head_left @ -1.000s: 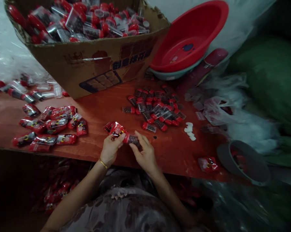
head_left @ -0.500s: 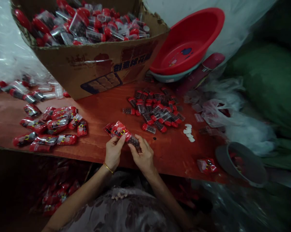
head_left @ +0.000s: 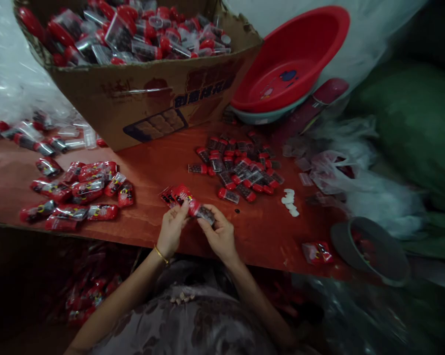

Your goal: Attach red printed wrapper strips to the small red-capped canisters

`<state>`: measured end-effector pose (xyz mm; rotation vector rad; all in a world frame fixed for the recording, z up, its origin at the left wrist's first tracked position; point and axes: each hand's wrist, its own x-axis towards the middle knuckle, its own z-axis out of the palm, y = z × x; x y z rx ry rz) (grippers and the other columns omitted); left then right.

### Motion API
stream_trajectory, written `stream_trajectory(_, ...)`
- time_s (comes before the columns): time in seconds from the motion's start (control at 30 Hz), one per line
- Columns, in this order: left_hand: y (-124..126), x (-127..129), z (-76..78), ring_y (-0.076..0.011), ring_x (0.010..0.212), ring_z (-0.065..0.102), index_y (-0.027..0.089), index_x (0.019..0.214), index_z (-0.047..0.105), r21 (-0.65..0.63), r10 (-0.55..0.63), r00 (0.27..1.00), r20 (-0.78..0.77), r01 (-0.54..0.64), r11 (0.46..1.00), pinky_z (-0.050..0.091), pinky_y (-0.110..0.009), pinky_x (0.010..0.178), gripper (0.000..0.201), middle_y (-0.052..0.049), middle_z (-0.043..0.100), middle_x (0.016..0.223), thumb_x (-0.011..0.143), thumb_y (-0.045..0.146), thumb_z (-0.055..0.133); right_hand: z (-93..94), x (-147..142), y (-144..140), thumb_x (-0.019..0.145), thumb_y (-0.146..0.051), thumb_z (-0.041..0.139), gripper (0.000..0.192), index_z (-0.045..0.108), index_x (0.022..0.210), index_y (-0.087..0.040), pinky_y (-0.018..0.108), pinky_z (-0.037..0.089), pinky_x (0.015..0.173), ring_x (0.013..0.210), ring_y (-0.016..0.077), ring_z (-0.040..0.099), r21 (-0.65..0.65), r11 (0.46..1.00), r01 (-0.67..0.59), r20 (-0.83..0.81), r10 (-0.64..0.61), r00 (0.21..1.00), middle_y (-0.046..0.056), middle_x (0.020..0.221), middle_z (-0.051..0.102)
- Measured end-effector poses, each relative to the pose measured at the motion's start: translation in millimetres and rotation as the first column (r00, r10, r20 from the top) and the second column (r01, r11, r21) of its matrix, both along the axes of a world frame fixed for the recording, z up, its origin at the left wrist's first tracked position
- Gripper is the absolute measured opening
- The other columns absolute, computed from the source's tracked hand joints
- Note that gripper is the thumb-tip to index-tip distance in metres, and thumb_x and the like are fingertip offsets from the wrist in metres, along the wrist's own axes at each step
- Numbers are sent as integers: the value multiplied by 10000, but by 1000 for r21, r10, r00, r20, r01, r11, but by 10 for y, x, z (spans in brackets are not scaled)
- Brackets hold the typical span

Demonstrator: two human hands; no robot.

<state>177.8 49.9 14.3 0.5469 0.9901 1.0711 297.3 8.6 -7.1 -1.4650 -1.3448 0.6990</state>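
Note:
Near the front edge of the red-brown table [head_left: 163, 162], my left hand [head_left: 173, 228] pinches a small stack of red printed sleeves [head_left: 178, 195]. My right hand [head_left: 218, 235] grips a clear tube with a red cap [head_left: 202, 212], its capped end touching the sleeves. Both hands meet close together. A gold bangle sits on my left wrist. Behind my right hand lies a pile of loose red-capped tubes [head_left: 240, 165]. To the left lies a heap of wrapped red packets [head_left: 78, 190].
A big cardboard box [head_left: 141, 93] full of tubes stands at the back. A red basin [head_left: 289, 64] leans at the back right. White discs [head_left: 289, 201], one red packet [head_left: 317, 251], a grey bowl [head_left: 370, 249] and clear plastic bags [head_left: 340, 167] occupy the right side.
The hands stay together with the tube and the sleeves; my right fingers have curled tighter round the tube. The view has shifted slightly.

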Motion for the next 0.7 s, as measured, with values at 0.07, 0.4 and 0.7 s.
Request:
stream_trajectory(0.07,58,-41,-5,-112,595,573,119,708,680,-12,-38,999,-15,38,999,464,-228,622,426,-22,651,645,606,532,709,-6,22,-3,799,-293,594,299,575,1078,-187,302,518,788,852,173,639,20,1000,-22,69,20,997,48,956,670)
stream_trajectory(0.4,138,-172,-21,-64,427,397,138,464,595,58,-159,958,-238,177,982,325,-203,447,451,28,505,434,586,558,706,79,127,30,846,-273,560,329,516,1170,-232,300,518,769,881,179,618,145,953,-266,365,198,910,58,977,640)
stream_trajectory(0.7,256,-214,46,-174,694,617,137,717,711,-112,-201,969,-145,186,976,428,-253,654,487,-77,707,735,576,603,687,-44,220,-8,835,-268,566,323,528,1153,-225,296,509,775,892,182,623,19,942,-336,393,302,869,55,987,647)
